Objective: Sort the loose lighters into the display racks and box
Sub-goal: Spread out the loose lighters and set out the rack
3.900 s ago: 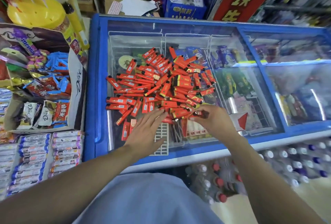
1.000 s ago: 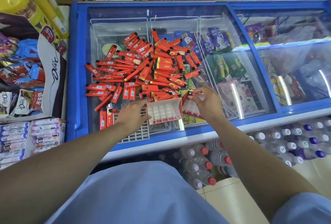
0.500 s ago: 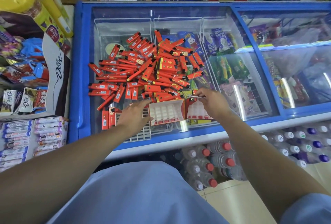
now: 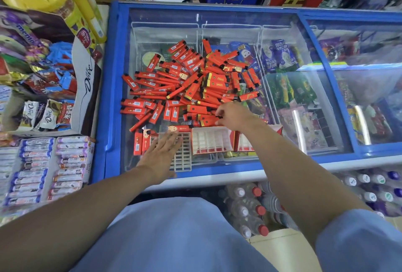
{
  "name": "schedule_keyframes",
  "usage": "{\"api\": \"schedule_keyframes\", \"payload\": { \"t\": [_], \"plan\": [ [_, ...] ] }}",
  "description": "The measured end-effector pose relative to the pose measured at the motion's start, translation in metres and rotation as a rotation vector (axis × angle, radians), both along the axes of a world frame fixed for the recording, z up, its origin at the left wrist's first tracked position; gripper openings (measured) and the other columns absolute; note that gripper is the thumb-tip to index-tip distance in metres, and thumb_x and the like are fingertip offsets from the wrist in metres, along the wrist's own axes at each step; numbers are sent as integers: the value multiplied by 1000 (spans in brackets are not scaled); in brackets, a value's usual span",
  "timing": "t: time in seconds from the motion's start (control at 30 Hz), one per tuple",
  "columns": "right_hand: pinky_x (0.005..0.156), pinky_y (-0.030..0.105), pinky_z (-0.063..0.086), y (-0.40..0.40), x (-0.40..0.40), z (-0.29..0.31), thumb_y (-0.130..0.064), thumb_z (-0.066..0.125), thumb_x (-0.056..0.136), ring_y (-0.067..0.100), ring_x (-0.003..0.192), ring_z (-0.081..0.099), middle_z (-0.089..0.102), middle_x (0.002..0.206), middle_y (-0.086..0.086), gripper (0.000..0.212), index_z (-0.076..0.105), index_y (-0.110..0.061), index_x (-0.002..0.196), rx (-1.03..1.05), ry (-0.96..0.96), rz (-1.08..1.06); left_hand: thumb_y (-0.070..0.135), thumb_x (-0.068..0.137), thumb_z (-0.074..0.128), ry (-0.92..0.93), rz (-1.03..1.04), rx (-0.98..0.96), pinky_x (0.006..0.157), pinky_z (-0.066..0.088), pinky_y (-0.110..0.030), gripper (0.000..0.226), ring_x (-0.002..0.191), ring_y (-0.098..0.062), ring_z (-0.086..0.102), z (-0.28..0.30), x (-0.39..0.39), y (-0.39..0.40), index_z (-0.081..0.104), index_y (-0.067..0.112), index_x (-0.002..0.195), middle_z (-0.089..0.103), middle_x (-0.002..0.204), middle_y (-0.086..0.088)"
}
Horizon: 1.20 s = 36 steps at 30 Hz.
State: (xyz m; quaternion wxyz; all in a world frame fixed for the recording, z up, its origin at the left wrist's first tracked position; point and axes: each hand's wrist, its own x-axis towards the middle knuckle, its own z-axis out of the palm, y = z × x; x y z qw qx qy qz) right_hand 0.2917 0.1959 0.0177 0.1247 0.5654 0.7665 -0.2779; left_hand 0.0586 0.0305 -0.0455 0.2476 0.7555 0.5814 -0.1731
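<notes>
Head view: dozens of red lighters heaped on the glass lid of a blue freezer, too many and too overlapped to count. Two red-and-white display racks side by side at the near edge, plus one white grid tray. Left hand flat, fingers spread, resting on the tray. Right hand at the pile's near edge, fingertips pinching one lighter.

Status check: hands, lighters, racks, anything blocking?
Left hand open, flat on white grid rack. Right hand pinching at lighter pile edge. Red display rack slots look empty. Nothing blocking.
</notes>
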Motion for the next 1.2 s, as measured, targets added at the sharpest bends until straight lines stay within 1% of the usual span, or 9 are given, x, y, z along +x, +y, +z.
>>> {"api": "schedule_keyframes", "payload": {
  "t": [0.13,0.27,0.43,0.53,0.63,0.8,0.93,1.03,1.2],
  "plan": [
    [99,36,51,13,-6,-13,-29,87,80,25,114,63,67,126,4,46,70,-19,122,-22,-58,-1,50,93,68,17,31,-2,128,0,-50,115,150,-25,-31,6,-2,8,-21,22,160,-38,161,-3],
    [86,32,53,14,2,-13,-25,86,81,20,101,66,71,109,1,25,74,-21,102,36,9,-52,53,91,69,-24,48,-8,128,-3,-50,114,151,-23,-31,3,-4,10,-14,23,162,-37,162,0],
    [80,30,57,-1,46,24,-30,84,83,10,87,70,74,97,-7,21,71,-24,97,42,434,-322,66,90,61,-52,73,-25,127,-6,-52,111,151,-23,-31,3,0,11,-10,21,163,-35,164,0],
    [67,22,54,-13,86,64,-25,88,79,4,67,65,74,82,-5,18,75,-25,92,39,599,-438,68,91,57,-45,57,-31,126,-8,-53,110,151,-24,-32,5,7,13,-12,20,162,-36,163,-1],
    [57,14,48,-23,120,85,-23,88,77,1,59,60,75,75,-5,16,79,-23,90,-29,469,-378,69,91,56,-26,42,-40,125,-11,-53,113,150,-27,-33,4,12,14,-16,18,161,-38,161,-3],
    [61,30,50,-31,137,53,-29,81,86,16,71,64,65,75,-15,13,76,-39,94,119,76,-155,68,91,57,-12,21,-31,125,-10,-54,115,149,-28,-35,3,12,13,-19,17,160,-45,153,-1],
    [76,36,59,-44,123,20,-33,78,88,16,81,69,74,89,-9,18,77,-28,105,279,67,-209,69,88,60,0,18,-40,125,-8,-55,118,149,-28,-36,0,11,14,-19,18,160,-47,152,0],
    [71,28,56,-51,115,12,-34,76,90,16,82,70,77,97,-6,20,76,-27,109,351,74,-215,70,88,60,9,11,-48,126,-7,-55,119,149,-27,-36,0,11,14,-21,19,160,-45,153,2],
    [69,33,59,-60,111,14,-40,75,90,17,76,72,79,94,-8,23,77,-33,111,422,41,-159,71,86,61,13,14,-50,126,-8,-54,121,149,-27,-36,1,10,15,-21,20,160,-40,161,-1]
  ]
}}
